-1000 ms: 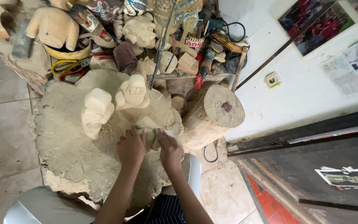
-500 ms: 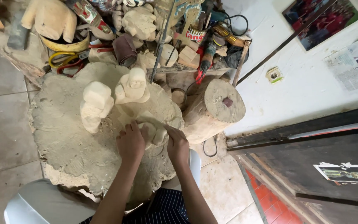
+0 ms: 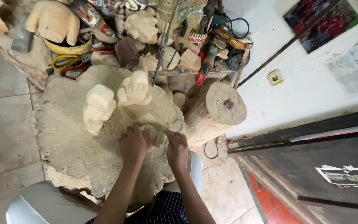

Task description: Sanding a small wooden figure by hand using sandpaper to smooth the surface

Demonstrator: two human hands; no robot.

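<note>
My left hand [image 3: 132, 144] and my right hand [image 3: 177, 148] close together around a small pale wooden carving [image 3: 158, 135] that rests on a sawdust-covered mound [image 3: 75, 153]. The left hand wraps the piece from the left. The right hand presses against its right side; whether it holds a tool is hidden. Two rough-carved wooden figures [image 3: 99, 108] [image 3: 135, 89] stand upright just beyond the hands.
A round log stump [image 3: 222, 108] stands to the right of the mound. A cluttered pile of carved blocks, tools and cables [image 3: 175, 37] fills the far side. A white plastic chair [image 3: 46, 205] sits beneath me. A white wall with a socket [image 3: 275, 77] is on the right.
The view has shifted slightly, and both hands have stayed on the small carving, with the right hand edging along its right side.
</note>
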